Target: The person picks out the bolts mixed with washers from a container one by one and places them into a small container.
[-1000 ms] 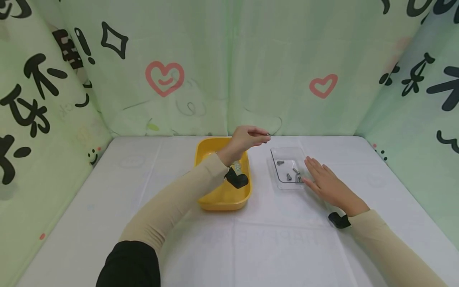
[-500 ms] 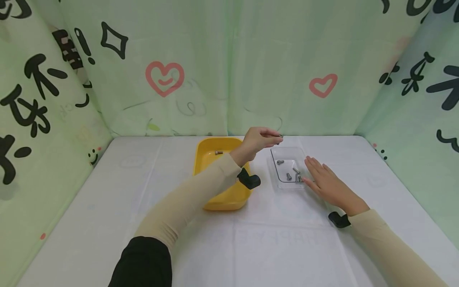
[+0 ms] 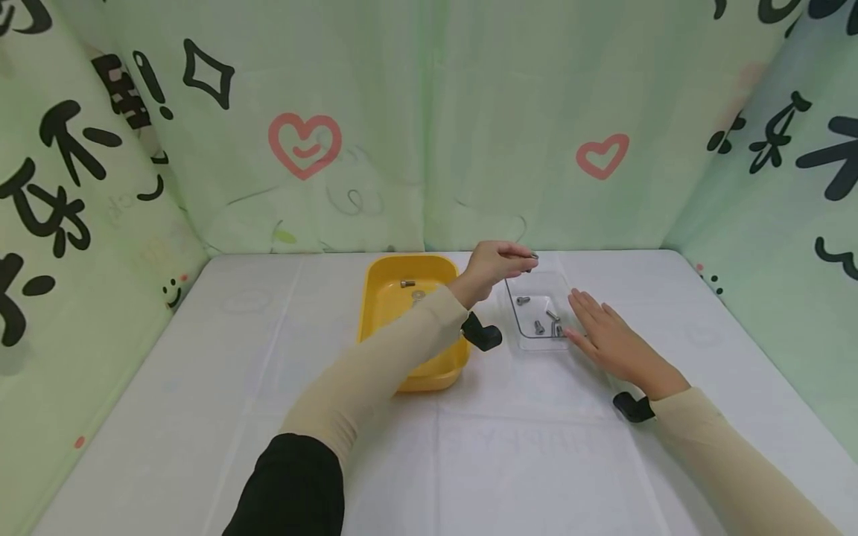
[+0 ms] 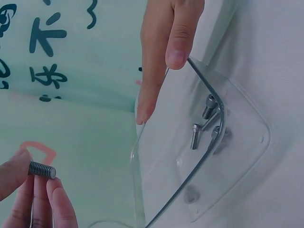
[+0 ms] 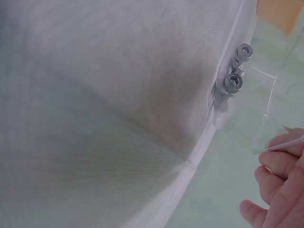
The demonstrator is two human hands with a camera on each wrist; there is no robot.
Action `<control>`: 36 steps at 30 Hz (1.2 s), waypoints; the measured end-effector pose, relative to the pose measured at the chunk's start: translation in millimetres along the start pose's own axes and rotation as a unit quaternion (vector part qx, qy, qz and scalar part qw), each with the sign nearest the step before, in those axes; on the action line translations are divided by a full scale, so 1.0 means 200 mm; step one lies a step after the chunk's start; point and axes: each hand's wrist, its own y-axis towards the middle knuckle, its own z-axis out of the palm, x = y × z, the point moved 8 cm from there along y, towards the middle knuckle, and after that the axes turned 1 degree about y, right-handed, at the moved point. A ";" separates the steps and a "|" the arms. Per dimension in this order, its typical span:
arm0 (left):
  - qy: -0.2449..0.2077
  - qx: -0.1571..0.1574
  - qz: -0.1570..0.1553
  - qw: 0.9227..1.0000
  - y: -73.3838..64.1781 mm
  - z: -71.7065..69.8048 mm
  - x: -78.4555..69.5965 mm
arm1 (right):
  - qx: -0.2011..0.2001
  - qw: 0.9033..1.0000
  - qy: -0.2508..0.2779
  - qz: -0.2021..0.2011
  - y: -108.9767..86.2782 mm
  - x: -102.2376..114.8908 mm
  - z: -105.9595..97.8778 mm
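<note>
My left hand (image 3: 494, 266) is raised over the back left corner of a clear plastic box (image 3: 536, 339). Thumb and fingertips pinch a metal screw (image 4: 43, 169), its threaded end sticking out in the left wrist view. Several socket-head screws (image 4: 195, 136) lie in the box. At the box's right side rests my right hand (image 3: 620, 350), fingers straight, with fingertips and thumb right at the rim. The right wrist view has the same fingers (image 5: 278, 185) beside the clear edge and screw heads (image 5: 233, 82) in the box.
Left of the box stands a yellow tray (image 3: 365, 305), partly covered by the left forearm. Inside it lie a screw (image 3: 407, 284) and small pale round pieces (image 3: 418, 296). A white cloth (image 3: 509, 454) covers the table, and printed green curtains (image 3: 503, 149) hang around it.
My left hand has moved right with the screw, from beside the yellow tray to the clear box's back left corner. More of the tray's inside shows. The right hand stays in place.
</note>
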 end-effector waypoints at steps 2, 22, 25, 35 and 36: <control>0.001 -0.006 -0.004 1.000 0.02 0.01 0.02 | 0.000 1.000 -0.002 0.001 0.00 0.00 0.00; 0.014 -0.044 -0.027 0.999 0.10 0.06 0.18 | -0.002 1.000 -0.012 0.011 0.01 -0.02 0.01; 0.008 -0.045 -0.027 0.999 0.11 0.06 0.19 | -0.002 1.000 -0.009 0.007 0.01 -0.02 0.01; 0.011 -0.047 -0.040 0.998 0.10 0.07 0.22 | 0.000 1.000 -0.005 0.004 0.00 -0.01 0.00; 0.012 -0.047 -0.040 0.998 0.10 0.07 0.22 | -0.001 1.000 -0.004 0.004 0.00 -0.01 0.00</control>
